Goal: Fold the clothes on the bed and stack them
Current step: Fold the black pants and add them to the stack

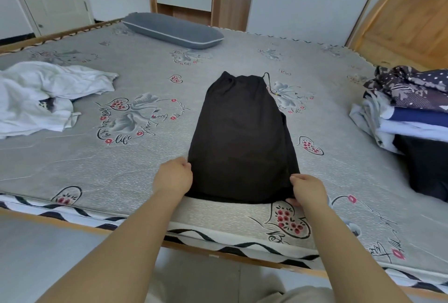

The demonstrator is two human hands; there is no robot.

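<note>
Black garment point(242, 138) spread flat and lengthwise near the front edge of the bed point(97, 174), narrow gathered end with a thin cord farthest away, wide hem nearest. Looks thin, limp and light; likely to sag and crease unless carried from both corners together, and unlikely to slip on the textured mattress cover. Left hand point(173, 178) pinching the near left corner of the hem, fingers curled onto the cloth; right hand point(306, 190) pinching the near right corner likewise. Best held exactly there for folding the hem up toward the gathered end. Crumpled white clothing point(41, 99) at far left, unfolded. Folded stack point(412, 113) at right. Grey pillow point(172, 30) beyond.
</note>
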